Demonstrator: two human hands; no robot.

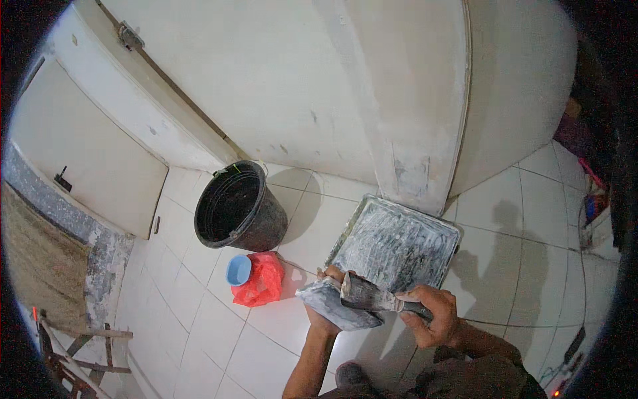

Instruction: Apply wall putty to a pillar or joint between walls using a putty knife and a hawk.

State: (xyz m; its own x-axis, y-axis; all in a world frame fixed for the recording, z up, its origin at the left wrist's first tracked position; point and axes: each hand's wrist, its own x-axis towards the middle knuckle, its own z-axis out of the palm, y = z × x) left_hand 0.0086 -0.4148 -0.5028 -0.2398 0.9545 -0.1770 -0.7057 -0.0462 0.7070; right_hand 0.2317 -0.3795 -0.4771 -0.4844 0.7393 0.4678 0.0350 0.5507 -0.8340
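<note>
My left hand (323, 323) is closed on a flat trowel (337, 304) smeared with white and grey putty; its grip is mostly hidden behind the plate. In my right hand (433, 315) is a putty knife (365, 294), held by its dark handle. The knife's broad, putty-coated blade lies against or just over the upper edge of the trowel; I cannot tell whether they touch. Beyond both hands, a shallow square tray (399, 239) coated with streaky white putty lies on the floor by the wall corner.
A black bucket (272, 223) stands near the wall, left of the tray. Close to it are a red plastic bag (266, 279) and a small blue tub (238, 270). A wooden frame (86, 346) stands at the lower left. White tiles (199, 299) cover the floor.
</note>
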